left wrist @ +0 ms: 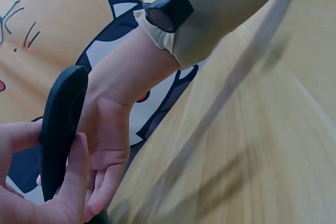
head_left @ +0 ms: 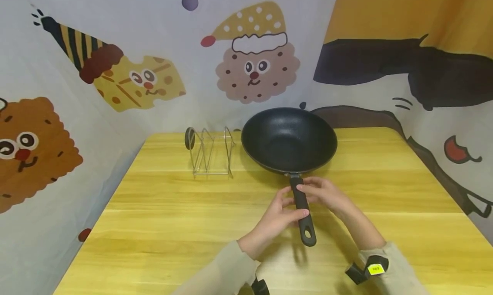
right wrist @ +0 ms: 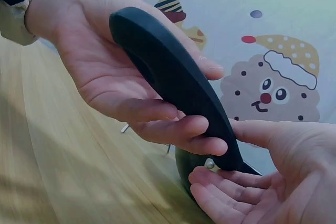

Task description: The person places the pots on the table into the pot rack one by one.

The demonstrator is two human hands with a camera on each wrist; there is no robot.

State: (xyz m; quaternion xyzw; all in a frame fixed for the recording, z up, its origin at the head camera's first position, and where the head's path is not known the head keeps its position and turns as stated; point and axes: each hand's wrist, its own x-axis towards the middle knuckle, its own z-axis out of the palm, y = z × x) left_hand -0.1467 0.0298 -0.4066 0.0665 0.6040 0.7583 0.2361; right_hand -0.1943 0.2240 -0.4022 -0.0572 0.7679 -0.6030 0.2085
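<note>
A black wok-like frying pan point(head_left: 289, 141) is at the back right of the table, its inside facing up and toward me. Its black handle point(head_left: 302, 209) points toward me, raised above the table. My left hand point(head_left: 275, 216) holds the handle's middle from the left, thumb on top and fingers underneath. Closer to the pan, my right hand point(head_left: 327, 194) pinches the handle from the right, thumb on top. In the right wrist view, the right hand's fingers point(right wrist: 231, 190) curl below the handle. Whether the pan's base touches the table is hidden.
Left of the pan stands a thin metal wire rack point(head_left: 212, 154) with a dark oval disc point(head_left: 190, 138) at its left end. The wooden table point(head_left: 173, 226) meets a cartoon-printed cloth point(head_left: 154, 13) at the back and sides.
</note>
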